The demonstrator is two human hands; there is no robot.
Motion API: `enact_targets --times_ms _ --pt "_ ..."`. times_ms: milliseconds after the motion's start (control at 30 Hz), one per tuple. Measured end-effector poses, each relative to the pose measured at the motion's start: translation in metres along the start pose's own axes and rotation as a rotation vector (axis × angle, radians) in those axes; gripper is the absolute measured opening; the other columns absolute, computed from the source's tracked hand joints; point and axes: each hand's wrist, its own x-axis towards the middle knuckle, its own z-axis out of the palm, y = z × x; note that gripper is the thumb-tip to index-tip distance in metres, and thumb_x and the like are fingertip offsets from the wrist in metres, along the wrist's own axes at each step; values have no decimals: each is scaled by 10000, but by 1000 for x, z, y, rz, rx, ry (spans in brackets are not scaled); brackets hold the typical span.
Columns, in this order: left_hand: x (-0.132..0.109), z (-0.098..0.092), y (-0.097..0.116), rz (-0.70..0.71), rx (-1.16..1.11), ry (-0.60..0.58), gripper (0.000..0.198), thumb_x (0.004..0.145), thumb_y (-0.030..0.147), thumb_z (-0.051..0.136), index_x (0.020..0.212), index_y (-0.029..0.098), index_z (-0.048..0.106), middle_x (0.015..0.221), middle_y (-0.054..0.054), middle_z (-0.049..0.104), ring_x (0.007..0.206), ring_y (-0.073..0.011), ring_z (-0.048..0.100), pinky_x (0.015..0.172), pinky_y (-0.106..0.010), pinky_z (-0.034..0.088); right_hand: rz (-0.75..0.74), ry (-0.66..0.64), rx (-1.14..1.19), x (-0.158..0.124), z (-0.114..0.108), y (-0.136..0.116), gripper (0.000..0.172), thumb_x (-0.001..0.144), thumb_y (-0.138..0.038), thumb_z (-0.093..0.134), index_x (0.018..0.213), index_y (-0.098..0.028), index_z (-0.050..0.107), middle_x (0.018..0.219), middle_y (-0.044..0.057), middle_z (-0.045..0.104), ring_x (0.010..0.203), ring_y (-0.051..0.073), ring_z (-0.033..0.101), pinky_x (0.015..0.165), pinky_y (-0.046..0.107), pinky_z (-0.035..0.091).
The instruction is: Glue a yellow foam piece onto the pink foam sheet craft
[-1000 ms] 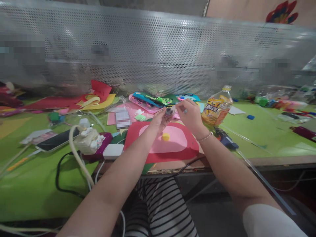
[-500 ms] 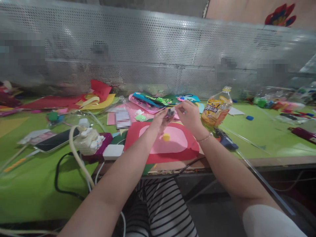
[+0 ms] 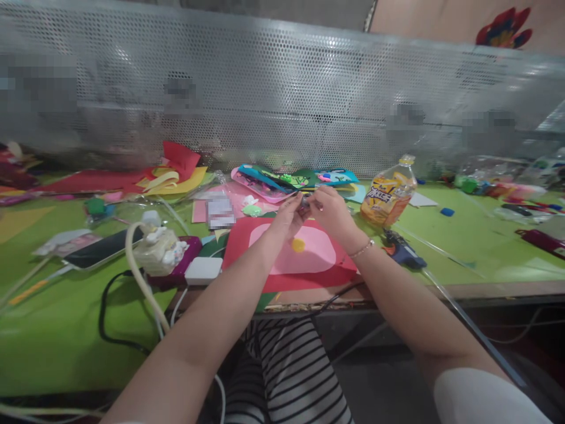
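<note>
Green worktop [image 3: 494, 241], red paper [image 3: 309, 282] on top. Over its far edge, with right hand [image 3: 334, 213] now closer to left hand [image 3: 286, 215], so both at one spot; closed grip on small grey thing [image 3: 304, 202] in the left, can't tell about the right.

Low over the flat red-and-pink sheet [image 3: 315, 253] you have room to draw your left hand [image 3: 289, 215] and right hand [image 3: 332, 209] back, but beyond them a heap of blue, green and pink craft pieces [image 3: 286, 178] and the grey perforated metal panel [image 3: 282, 106] close off the far side. To your right, the clear plastic bottle with an orange label [image 3: 387, 194] and the dark blue gun-shaped tool [image 3: 406, 254] block a low sweep, with open green table [image 3: 494, 238] past them. On your left, the purple power strip [image 3: 190, 250], looping cream cable [image 3: 129, 247] and white square adapter [image 3: 203, 270] stand in the way.
</note>
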Motion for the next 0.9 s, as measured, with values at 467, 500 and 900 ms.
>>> enact_targets --times_ms 467,500,900 --pt "3 -5 1 -5 88 -26 181 659 265 705 753 142 611 678 -8 637 599 -88 606 653 -225 484 -65 -134 -26 1 0 7 255 751 -46 410 689 -171 623 730 58 541 717 176 471 707 334 382" --pt "3 -5 1 -10 84 -25 178 659 262 704 752 142 610 682 -10 638 614 -91 610 667 -230 487 -64 -123 -27 2 0 7 255 759 -47 408 701 -173 622 731 58 544 723 176 477 715 333 386" --pt "3 -6 1 22 38 2 187 680 294 689 754 142 611 672 -26 658 592 -99 617 615 -214 494 -18 81 -3 4 -10 1 213 818 -100 420 735 -200 588 766 49 572 784 179 517 769 335 409"
